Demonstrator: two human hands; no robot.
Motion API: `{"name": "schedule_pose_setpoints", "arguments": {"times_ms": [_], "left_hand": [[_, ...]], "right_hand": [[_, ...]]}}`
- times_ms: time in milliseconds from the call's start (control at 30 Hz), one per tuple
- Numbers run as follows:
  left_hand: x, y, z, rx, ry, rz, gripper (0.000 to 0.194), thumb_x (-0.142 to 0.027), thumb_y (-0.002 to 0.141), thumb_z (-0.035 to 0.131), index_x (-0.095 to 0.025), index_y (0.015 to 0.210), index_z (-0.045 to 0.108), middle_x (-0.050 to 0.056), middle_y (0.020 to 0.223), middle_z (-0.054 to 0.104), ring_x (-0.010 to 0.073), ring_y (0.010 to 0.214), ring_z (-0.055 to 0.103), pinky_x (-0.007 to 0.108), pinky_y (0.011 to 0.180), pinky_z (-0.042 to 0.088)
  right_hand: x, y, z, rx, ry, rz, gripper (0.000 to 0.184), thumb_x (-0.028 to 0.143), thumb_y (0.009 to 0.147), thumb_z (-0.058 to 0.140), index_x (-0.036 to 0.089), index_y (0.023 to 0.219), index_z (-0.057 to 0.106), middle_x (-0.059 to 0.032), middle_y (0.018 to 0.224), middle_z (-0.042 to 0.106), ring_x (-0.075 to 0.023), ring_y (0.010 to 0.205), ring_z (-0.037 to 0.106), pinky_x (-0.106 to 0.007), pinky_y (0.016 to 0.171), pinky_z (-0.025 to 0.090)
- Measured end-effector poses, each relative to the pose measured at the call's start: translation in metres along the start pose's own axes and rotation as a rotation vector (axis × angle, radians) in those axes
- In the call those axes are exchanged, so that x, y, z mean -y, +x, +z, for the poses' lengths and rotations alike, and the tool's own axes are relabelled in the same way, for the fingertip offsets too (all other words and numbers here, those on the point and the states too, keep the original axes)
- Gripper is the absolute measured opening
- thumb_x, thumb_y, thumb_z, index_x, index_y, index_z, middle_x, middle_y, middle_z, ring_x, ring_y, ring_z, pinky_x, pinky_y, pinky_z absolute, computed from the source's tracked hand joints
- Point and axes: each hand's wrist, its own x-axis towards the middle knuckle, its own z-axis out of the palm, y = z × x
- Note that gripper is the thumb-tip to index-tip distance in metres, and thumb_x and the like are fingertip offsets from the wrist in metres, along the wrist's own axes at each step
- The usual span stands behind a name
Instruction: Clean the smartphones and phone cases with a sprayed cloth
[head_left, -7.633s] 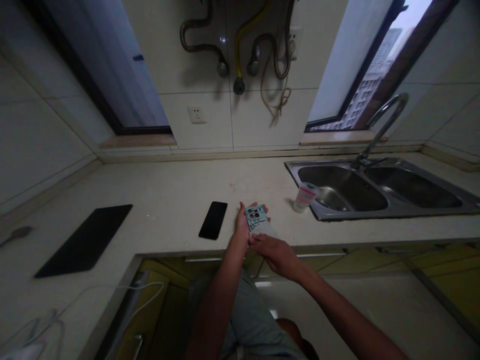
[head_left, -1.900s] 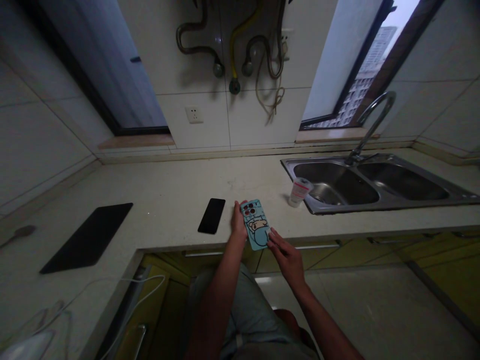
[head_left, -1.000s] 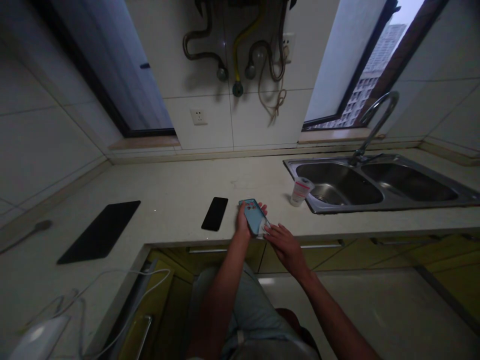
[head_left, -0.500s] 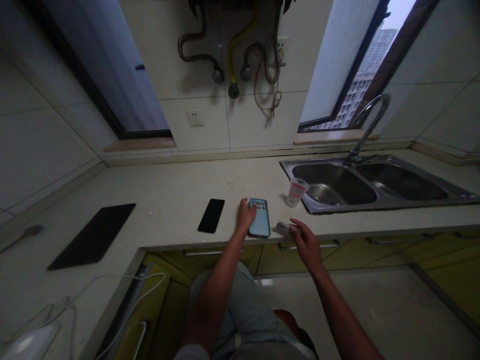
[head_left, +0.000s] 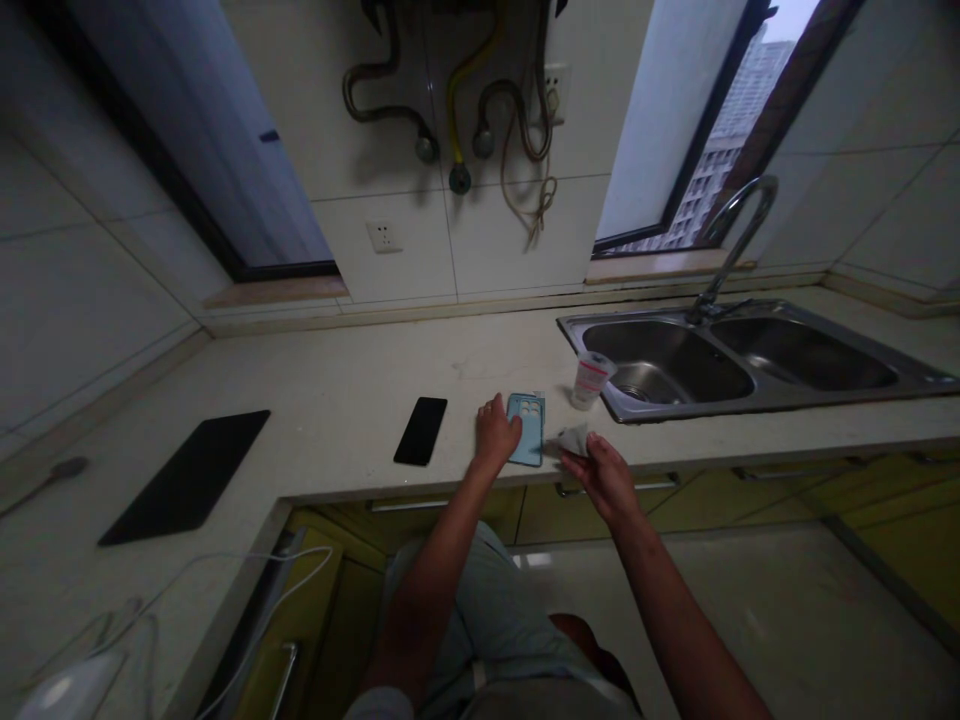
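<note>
A flat black phone (head_left: pixel 421 430) lies near the counter's front edge. A big black mat (head_left: pixel 187 475) lies toward the left end. A small plastic cup (head_left: pixel 590 379) stands beside the shiny metal sink (head_left: pixel 750 388).

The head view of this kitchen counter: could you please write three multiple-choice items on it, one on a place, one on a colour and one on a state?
1. Where does the black phone lie?
A. in the sink
B. on the counter, left of the phone case
C. on the window sill

2. What colour is the phone case under the left hand?
A. light blue
B. red
C. yellow

3. What is the right hand doing?
A. resting flat and open on the counter
B. turning the tap
C. pinching a small white wipe

Answers: 1 B, the dark phone lies flat on the counter beside the case. 2 A, the case shows pale blue with camera cut-outs. 3 C, the fingers are closed on the crumpled white piece just right of the case.
</note>
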Motion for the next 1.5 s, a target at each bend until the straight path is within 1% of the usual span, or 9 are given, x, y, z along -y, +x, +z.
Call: {"name": "schedule_pose_setpoints", "arguments": {"times_ms": [167, 267, 400, 567, 833, 1133, 1233, 1333, 1500], "left_hand": [[-0.029, 0.003, -0.049, 0.031, 0.961, 0.260, 0.044, -0.023, 0.084, 0.058, -0.016, 0.127, 0.059, 0.019, 0.142, 0.054, 0.0333, 0.137, 0.041, 0.049, 0.114, 0.031], [-0.050, 0.012, -0.088, -0.077, 1.437, 0.177, 0.059, -0.035, 0.085, 0.058, -0.010, 0.138, 0.049, 0.024, 0.141, 0.051, 0.0391, 0.131, 0.044, 0.052, 0.103, 0.039], [-0.066, 0.023, -0.124, 0.004, 1.606, -0.107, 0.074, -0.055, 0.077, 0.066, -0.010, 0.134, 0.048, 0.026, 0.123, 0.061, 0.0414, 0.117, 0.055, 0.050, 0.090, 0.047], [-0.062, 0.035, -0.129, 0.042, 1.567, -0.149, 0.068, -0.057, 0.072, 0.066, -0.012, 0.123, 0.054, 0.026, 0.120, 0.062, 0.0394, 0.114, 0.060, 0.043, 0.087, 0.048], [-0.055, 0.048, -0.125, 0.010, 1.197, -0.205, 0.069, -0.040, 0.060, 0.081, -0.015, 0.116, 0.050, 0.026, 0.117, 0.066, 0.0381, 0.108, 0.065, 0.042, 0.082, 0.050], [-0.030, 0.043, -0.106, 0.216, -0.160, -0.472, 0.047, -0.035, 0.059, 0.085, -0.017, 0.097, 0.063, 0.000, 0.069, 0.066, 0.0130, 0.057, 0.060, 0.024, 0.053, 0.047], [-0.019, 0.045, -0.090, 0.240, -0.360, -0.595, 0.032, -0.022, 0.069, 0.075, -0.014, 0.099, 0.066, 0.007, 0.081, 0.072, 0.0164, 0.073, 0.068, 0.026, 0.068, 0.054], [-0.013, 0.049, -0.076, 0.377, -0.513, -0.646, 0.045, -0.013, 0.072, 0.063, -0.010, 0.116, 0.064, 0.013, 0.100, 0.075, 0.0236, 0.097, 0.072, 0.036, 0.093, 0.054], [-0.016, 0.052, -0.062, 0.476, -0.692, -0.782, 0.045, -0.027, 0.085, 0.054, -0.007, 0.125, 0.059, 0.019, 0.104, 0.075, 0.0320, 0.106, 0.070, 0.054, 0.102, 0.046]], "right_hand": [[0.008, 0.001, 0.003, 0.000, -0.038, -0.099, 0.040, 0.056, 0.074, 0.079, 0.020, 0.091, 0.071, -0.0081, 0.110, 0.076, -0.0278, 0.103, 0.072, -0.050, 0.094, 0.057], [0.018, 0.000, 0.002, -0.027, -0.237, -0.299, 0.035, 0.054, 0.077, 0.076, 0.020, 0.086, 0.073, -0.0102, 0.126, 0.070, -0.0289, 0.120, 0.063, -0.049, 0.107, 0.045], [0.029, 0.002, -0.001, 0.037, -0.419, -0.452, 0.027, 0.046, 0.078, 0.075, 0.020, 0.073, 0.072, -0.0102, 0.123, 0.072, -0.0277, 0.112, 0.066, -0.044, 0.102, 0.047], [0.033, 0.004, 0.006, 0.071, -0.598, -0.509, 0.027, 0.046, 0.078, 0.072, 0.020, 0.074, 0.072, -0.0041, 0.079, 0.074, -0.0210, 0.079, 0.067, -0.034, 0.076, 0.052], [0.038, 0.005, 0.007, 0.183, -0.839, -0.672, 0.032, 0.047, 0.086, 0.063, 0.020, 0.070, 0.063, -0.0016, 0.074, 0.061, -0.0174, 0.071, 0.055, -0.030, 0.068, 0.045], [0.037, 0.019, 0.021, 0.015, -0.717, -0.449, 0.049, 0.068, 0.082, 0.056, 0.020, 0.076, 0.057, 0.0033, 0.064, 0.051, -0.0156, 0.063, 0.046, -0.027, 0.058, 0.039], [0.036, 0.030, 0.034, 0.021, -0.675, -0.316, 0.054, 0.073, 0.072, 0.062, 0.019, 0.077, 0.061, 0.0022, 0.064, 0.056, -0.0166, 0.064, 0.050, -0.028, 0.061, 0.041], [0.038, 0.040, 0.045, 0.041, -0.644, -0.222, 0.055, 0.071, 0.066, 0.070, 0.018, 0.081, 0.067, -0.0015, 0.074, 0.067, -0.0202, 0.074, 0.059, -0.031, 0.068, 0.046], [0.039, 0.052, 0.062, 0.168, -0.472, 0.000, 0.059, 0.058, 0.059, 0.082, 0.018, 0.101, 0.071, -0.0040, 0.078, 0.073, -0.0220, 0.070, 0.066, -0.033, 0.064, 0.052]]}}
